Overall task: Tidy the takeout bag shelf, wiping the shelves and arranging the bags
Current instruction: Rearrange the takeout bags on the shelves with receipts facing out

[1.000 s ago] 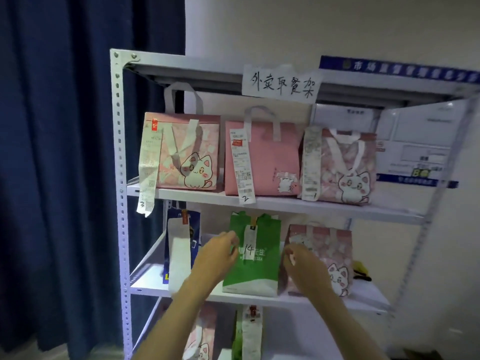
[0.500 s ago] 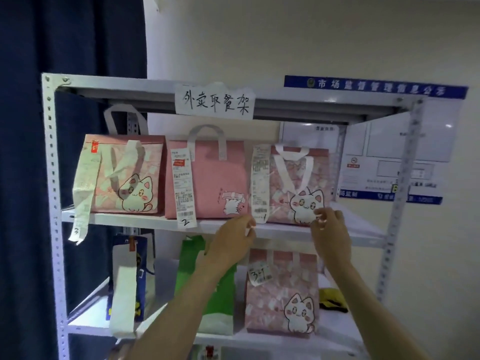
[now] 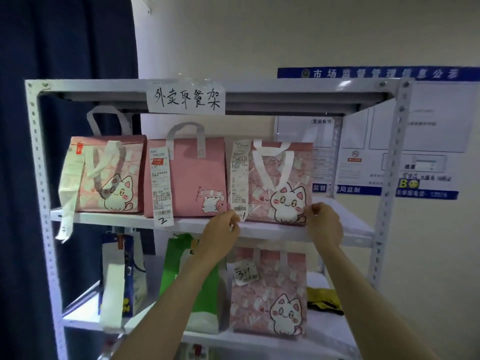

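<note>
A white metal shelf (image 3: 272,227) stands against a pale wall beside a dark blue curtain (image 3: 65,42). On its upper level the left hand (image 3: 220,236) and right hand (image 3: 324,227) pinch the two bottom corners of the pink cat bag (image 3: 280,178), fingers curled. Squaring it probably calls for even, gentle movement, keeping its receipt (image 3: 240,178) hanging free and its side level with the plain pink bag (image 3: 192,175) touching it.

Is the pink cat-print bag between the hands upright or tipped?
Upright: the pink cat-print bag stands flat on the white upper shelf, its top edge level.
</note>
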{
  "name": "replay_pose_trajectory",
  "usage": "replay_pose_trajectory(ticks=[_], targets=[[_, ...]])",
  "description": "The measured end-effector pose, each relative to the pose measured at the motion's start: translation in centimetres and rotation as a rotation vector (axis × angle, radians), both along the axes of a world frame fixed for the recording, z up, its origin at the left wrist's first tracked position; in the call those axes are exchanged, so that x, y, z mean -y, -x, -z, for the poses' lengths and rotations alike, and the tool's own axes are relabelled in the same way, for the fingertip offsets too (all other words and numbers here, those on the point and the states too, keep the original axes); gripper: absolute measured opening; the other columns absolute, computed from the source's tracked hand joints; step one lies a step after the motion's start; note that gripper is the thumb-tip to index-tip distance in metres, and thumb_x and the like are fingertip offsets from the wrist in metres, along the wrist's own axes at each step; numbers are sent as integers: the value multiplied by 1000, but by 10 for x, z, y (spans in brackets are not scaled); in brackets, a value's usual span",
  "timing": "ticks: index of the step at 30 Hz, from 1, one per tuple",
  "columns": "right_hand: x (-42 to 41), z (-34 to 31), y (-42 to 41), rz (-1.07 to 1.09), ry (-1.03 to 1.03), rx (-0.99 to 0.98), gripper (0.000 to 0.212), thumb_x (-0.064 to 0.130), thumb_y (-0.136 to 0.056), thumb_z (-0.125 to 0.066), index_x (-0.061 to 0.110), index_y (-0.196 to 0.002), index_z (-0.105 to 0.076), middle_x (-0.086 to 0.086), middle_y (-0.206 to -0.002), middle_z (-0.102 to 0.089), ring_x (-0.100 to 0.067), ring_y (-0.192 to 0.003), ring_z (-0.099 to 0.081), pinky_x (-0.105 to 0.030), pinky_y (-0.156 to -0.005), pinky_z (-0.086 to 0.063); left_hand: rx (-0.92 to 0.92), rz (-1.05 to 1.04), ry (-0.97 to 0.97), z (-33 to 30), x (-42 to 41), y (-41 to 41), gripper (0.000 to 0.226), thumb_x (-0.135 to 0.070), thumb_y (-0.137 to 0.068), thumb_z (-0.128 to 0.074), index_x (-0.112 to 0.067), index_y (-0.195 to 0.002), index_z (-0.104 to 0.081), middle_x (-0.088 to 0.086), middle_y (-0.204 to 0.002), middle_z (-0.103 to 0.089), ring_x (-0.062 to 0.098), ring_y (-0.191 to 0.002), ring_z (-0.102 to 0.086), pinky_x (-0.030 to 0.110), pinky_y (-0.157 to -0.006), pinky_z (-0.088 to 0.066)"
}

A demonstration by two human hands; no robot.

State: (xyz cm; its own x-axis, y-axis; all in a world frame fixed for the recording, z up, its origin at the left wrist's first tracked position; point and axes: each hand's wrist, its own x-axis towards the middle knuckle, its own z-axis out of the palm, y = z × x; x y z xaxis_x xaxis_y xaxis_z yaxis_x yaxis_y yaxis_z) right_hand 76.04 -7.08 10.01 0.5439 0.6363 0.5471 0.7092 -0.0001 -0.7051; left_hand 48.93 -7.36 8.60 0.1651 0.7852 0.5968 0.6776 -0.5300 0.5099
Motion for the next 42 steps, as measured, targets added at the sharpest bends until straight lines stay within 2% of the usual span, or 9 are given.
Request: replay_pose_trajectory(ticks=[8, 14, 16, 20, 25, 30, 36, 38, 42], targets=[[29, 10, -17, 60, -125, -85, 16, 25, -106, -49, 18, -100, -62, 3, -89, -65, -24, -76, -62, -34, -61, -47, 118, 23, 48, 3, 11, -11, 10, -15, -100, -60, -20, -106, -67, -10, -106, -67, 9, -100, -63, 26, -88, -54], [70, 15, -22, 58, -263, -143, 17, 28, -106, -50, 23, -91, -56, 11, -76, -61, -6, -61, -55, -25, -48, -35, 405, -8, -27, -4, 28, -24, 12, -26, -101, -61, -25, -112, -58, -14, -106, -62, 2, -99, -60, 14, -75, -43], [84, 16, -21, 60, -292, -140, 16, 29, -106, -50, 26, -90, -54, 13, -77, -61, -7, -62, -56, -26, -48, -36, 479, 78, 2, -9, 35, -28, 17, -29, -102, -61, -25, -117, -56, -14, -110, -63, -2, -97, -63, 13, -69, -50], [117, 22, -10, 79, -335, -93, 15, 28, -105, -51, 29, -91, -51, 8, -83, -61, -7, -63, -55, -23, -50, -31, 592, 322, 76, -15, 66, -33, 3, -36, -103, -58, -38, -104, -58, -13, -107, -69, -7, -89, -71, 17, -64, -60], [173, 33, 19, 80, -366, -84, 14, 28, -105, -52, 19, -96, -57, 0, -88, -68, -22, -72, -61, -33, -58, -44, 714, 395, 102, -10, 123, -9, 10, -58, -93, -58, -68, -96, -57, -16, -107, -72, 9, -87, -77, 32, -64, -65], [222, 53, 92, 53, -371, -90, 13, 27, -104, -53, 19, -95, -57, 0, -86, -69, -13, -66, -62, -32, -57, -48, 818, 323, 145, 8, 173, 58, 28, -46, -94, -65, -32, -118, -67, -8, -106, -76, 9, -85, -76, 25, -66, -63], [254, 94, 218, -105, -283, -68, 8, 20, -103, -57, 16, -96, -58, -4, -89, -68, -17, -70, -64, -30, -56, -51, 985, 215, 195, 54, 226, 184, 26, -40, -100, -65, -23, -118, -72, 0, -102, -78, 16, -87, -77, 33, -69, -64], [257, 103, 259, -160, -245, -70, 10, 20, -103, -57, 13, -99, -63, -3, -91, -68, -22, -74, -66, -37, -62, -56, 1001, 149, 180, 68, 240, 228, 23, -38, -101, -64, -20, -113, -72, 0, -99, -78, 22, -90, -76, 39, -74, -65], [264, 112, 340, -313, -228, -27, 9, 20, -102, -58, 24, -93, -58, 14, -78, -63, -2, -65, -61, -13, -53, -46, 1074, 12, 168, 81, 266, 309, 17, -30, -102, -64, -16, -97, -72, 1, -88, -75, 24, -81, -74, 44, -71, -64]])
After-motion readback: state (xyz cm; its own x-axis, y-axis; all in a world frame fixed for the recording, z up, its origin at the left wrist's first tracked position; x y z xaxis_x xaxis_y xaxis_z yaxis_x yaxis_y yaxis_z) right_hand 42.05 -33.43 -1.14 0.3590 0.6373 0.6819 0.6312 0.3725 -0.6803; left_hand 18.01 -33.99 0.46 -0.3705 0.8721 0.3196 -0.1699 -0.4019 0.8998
